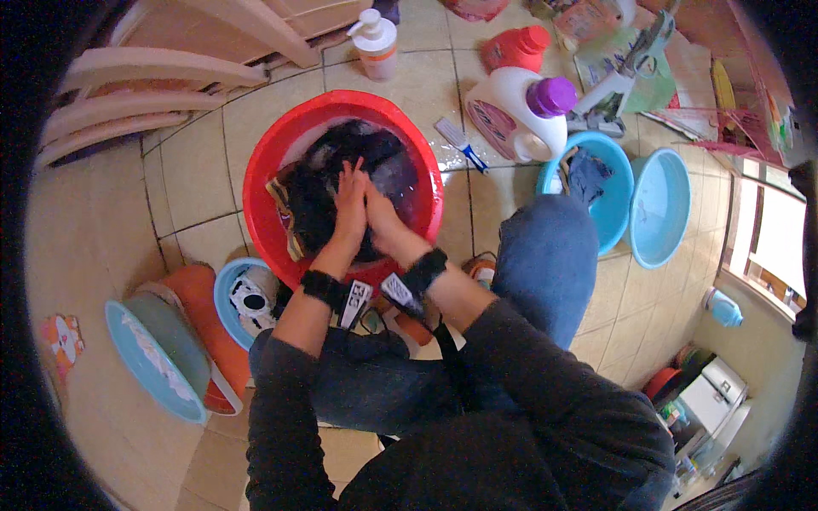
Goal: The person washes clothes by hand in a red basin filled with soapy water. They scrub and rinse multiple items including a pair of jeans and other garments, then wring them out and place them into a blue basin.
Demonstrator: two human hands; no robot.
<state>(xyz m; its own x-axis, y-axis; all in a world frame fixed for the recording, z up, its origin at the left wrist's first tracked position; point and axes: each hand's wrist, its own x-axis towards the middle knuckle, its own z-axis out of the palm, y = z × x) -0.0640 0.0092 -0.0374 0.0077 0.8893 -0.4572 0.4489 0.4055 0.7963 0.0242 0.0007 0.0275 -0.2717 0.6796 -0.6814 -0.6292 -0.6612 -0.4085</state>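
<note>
A red plastic basin (255,160) stands on the tiled floor before me, holding dark wet cloth (313,172) in water. Part of the cloth at the left has a tan striped edge (281,214). Above the middle of the basin, my left hand (350,204) and my right hand (385,217) meet palm to palm, fingers stretched toward the far side. Whether anything lies between the palms is hidden. Each wrist wears a black band with a white printed-code tag hanging from it.
A scrub brush (461,144), white detergent jug (521,115), red bottle (516,50) and pump bottle (375,48) surround the basin. Blue basins (618,223) stand right, one holding cloth. More basins (156,364) are at left, near a small blue tub (223,281). Wooden chair parts (160,67) lie upper left.
</note>
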